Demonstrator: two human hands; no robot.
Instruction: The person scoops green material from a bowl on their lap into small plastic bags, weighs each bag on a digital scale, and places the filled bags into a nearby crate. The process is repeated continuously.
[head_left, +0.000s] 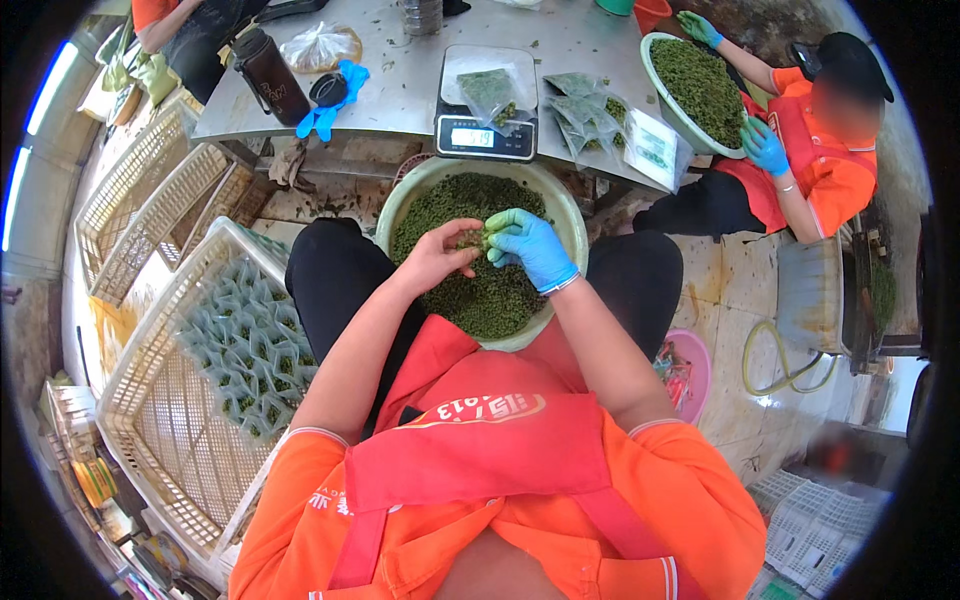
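Frame centre: green sprigs (470,240) pinched by bare left hand (437,256), blue-gloved right hand (530,250); scraps likely caught by round pale-green basin (572,222) below.

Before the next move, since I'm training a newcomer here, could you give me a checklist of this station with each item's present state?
1. Both hands gloved: not ok; the right hand is gloved, the left hand bare.
2. Hands over the basin: ok; both are above its green berries.
3. Grip of the fingers: cannot tell; what is between them is too small to make out.
4. Scale unloaded: not ok; a filled bag lies on it.
5. Packed bags inside the crate: ok; many sit there close together.
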